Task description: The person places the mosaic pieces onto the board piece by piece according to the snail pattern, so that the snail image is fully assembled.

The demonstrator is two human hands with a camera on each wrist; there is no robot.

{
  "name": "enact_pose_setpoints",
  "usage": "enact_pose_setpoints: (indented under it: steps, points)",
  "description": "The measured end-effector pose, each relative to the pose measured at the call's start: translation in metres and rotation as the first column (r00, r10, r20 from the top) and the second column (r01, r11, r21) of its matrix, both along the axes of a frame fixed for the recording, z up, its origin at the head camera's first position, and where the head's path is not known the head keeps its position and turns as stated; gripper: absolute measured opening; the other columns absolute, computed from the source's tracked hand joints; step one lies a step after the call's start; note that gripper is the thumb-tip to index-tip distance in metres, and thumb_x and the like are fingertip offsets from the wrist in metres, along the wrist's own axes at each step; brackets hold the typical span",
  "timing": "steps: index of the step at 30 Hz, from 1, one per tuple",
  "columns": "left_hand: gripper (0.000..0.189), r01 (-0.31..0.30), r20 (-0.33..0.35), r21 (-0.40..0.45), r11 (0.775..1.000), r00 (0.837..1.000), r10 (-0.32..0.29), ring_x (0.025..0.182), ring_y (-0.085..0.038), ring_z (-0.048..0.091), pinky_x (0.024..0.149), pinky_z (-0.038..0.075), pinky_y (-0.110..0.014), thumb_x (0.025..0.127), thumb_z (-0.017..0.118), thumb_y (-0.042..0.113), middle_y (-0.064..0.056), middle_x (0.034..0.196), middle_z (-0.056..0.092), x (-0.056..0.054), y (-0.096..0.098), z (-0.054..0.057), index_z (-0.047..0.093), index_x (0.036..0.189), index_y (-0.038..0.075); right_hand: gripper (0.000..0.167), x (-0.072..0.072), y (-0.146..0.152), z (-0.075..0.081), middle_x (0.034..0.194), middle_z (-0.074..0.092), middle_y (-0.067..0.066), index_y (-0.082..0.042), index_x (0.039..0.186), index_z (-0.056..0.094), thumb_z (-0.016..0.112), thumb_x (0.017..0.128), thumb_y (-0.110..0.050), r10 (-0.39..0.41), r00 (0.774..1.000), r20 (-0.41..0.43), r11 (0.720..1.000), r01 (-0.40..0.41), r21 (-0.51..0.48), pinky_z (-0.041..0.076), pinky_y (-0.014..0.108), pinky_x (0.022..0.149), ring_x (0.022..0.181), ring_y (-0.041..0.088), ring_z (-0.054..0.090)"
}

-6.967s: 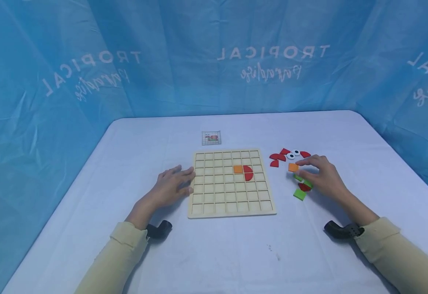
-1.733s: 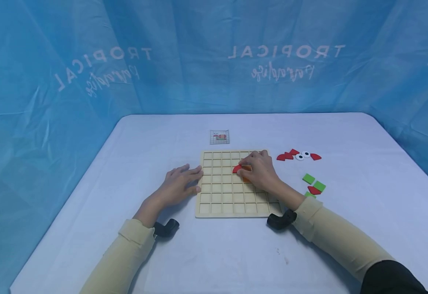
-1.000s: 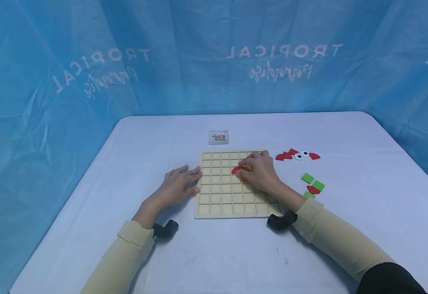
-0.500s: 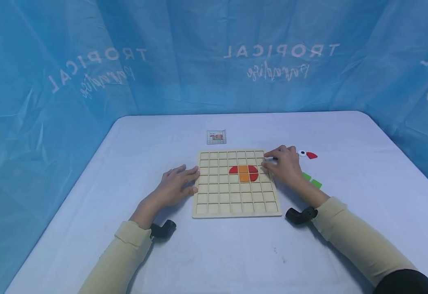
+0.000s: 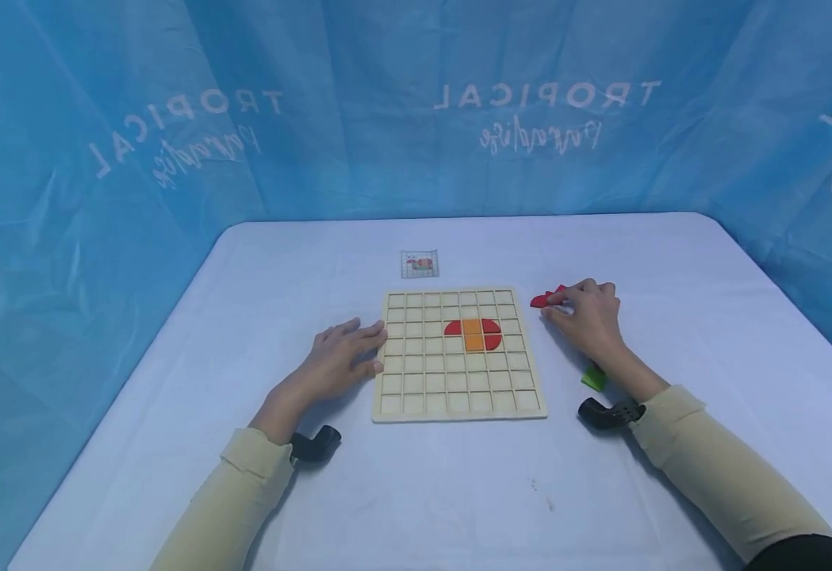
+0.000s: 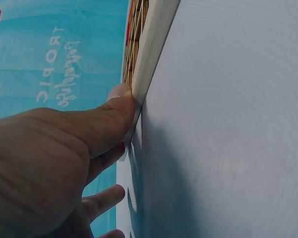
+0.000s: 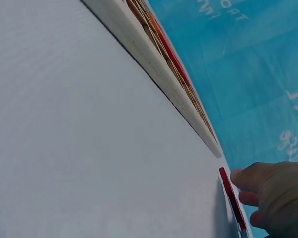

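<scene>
My left hand (image 5: 333,361) rests at the left edge of the wooden grid board (image 5: 426,385), its fingers stretched out. The thumb (image 6: 116,114) touches the board's side in the left wrist view. Set in the board's grid are two orange square tiles (image 5: 473,342) and three red quarter-circle tiles (image 5: 453,328). Right of the board, my right hand (image 5: 587,317) reaches low to loose red tiles (image 5: 540,301), index finger and thumb parted at them. In the right wrist view the thumb is right beside a red tile (image 7: 224,177) on the table. The hand hides other pieces.
Behind the board lies a small picture card (image 5: 419,263) with a gridded drawing. A green tile (image 5: 593,377) shows beneath the right wrist. The white-covered table (image 5: 451,492) has a blue curtain (image 5: 358,159) behind it.
A second orange tile and a third red quarter-circle have been added to the board. My right hand has left the board, moving right to the loose red tiles. The left hand stays at the board's edge.
</scene>
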State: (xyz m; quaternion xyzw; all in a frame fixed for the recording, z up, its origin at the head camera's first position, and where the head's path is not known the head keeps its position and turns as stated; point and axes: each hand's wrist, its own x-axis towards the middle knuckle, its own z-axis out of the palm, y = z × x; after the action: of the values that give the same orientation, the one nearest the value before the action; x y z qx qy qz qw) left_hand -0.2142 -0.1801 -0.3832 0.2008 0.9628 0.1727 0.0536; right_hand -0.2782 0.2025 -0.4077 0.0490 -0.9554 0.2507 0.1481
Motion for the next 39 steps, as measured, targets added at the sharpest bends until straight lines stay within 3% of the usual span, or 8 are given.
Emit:
enact_pose_setpoints:
  steps: [9, 15, 22, 39]
  points:
    - [0.055, 0.004, -0.002, -0.001, 1.000, 1.000, -0.004, 0.144, -0.038, 0.022, 0.112, 0.017, -0.063, 0.093, 0.058, 0.034, -0.002, 0.153, 0.035, -0.001, -0.001, -0.001, 0.043, 0.142, 0.015, 0.028, 0.003, 0.005, -0.001, 0.109, 0.053, 0.023, -0.001, 0.101, 0.071, 0.070, 0.083, -0.022, -0.014, 0.999, 0.037, 0.999, 0.013, 0.035, 0.029, 0.057, 0.091, 0.111, 0.042, 0.037]
    - [0.055, 0.001, 0.004, -0.005, 1.000, 1.000, -0.001, 0.144, -0.037, 0.022, 0.112, 0.017, -0.063, 0.093, 0.058, 0.035, -0.002, 0.153, 0.035, -0.002, -0.001, -0.002, 0.043, 0.142, 0.015, 0.038, -0.007, -0.001, -0.003, 0.113, 0.052, 0.024, -0.002, 0.110, 0.068, 0.073, 0.080, -0.025, -0.013, 0.999, 0.048, 0.998, 0.010, 0.063, 0.031, 0.058, 0.090, 0.113, 0.042, 0.037]
    - [0.055, -0.006, 0.017, 0.004, 1.000, 1.000, 0.006, 0.144, -0.037, 0.021, 0.112, 0.017, -0.063, 0.093, 0.058, 0.035, -0.002, 0.153, 0.035, -0.002, 0.000, 0.000, 0.042, 0.142, 0.015, 0.044, -0.016, -0.012, -0.003, 0.111, 0.053, 0.022, -0.003, 0.111, 0.069, 0.076, 0.078, -0.031, 0.000, 0.998, 0.064, 0.998, -0.005, 0.065, 0.032, 0.055, 0.089, 0.111, 0.040, 0.037]
    - [0.055, 0.000, 0.018, -0.014, 1.000, 1.000, 0.001, 0.144, -0.039, 0.021, 0.112, 0.017, -0.063, 0.093, 0.058, 0.033, -0.004, 0.153, 0.034, 0.000, 0.000, 0.002, 0.042, 0.142, 0.014, 0.034, -0.007, 0.000, -0.004, 0.113, 0.052, 0.023, -0.002, 0.108, 0.069, 0.071, 0.083, -0.024, -0.043, 0.998, 0.046, 0.997, 0.040, 0.062, 0.030, 0.055, 0.090, 0.113, 0.041, 0.037]
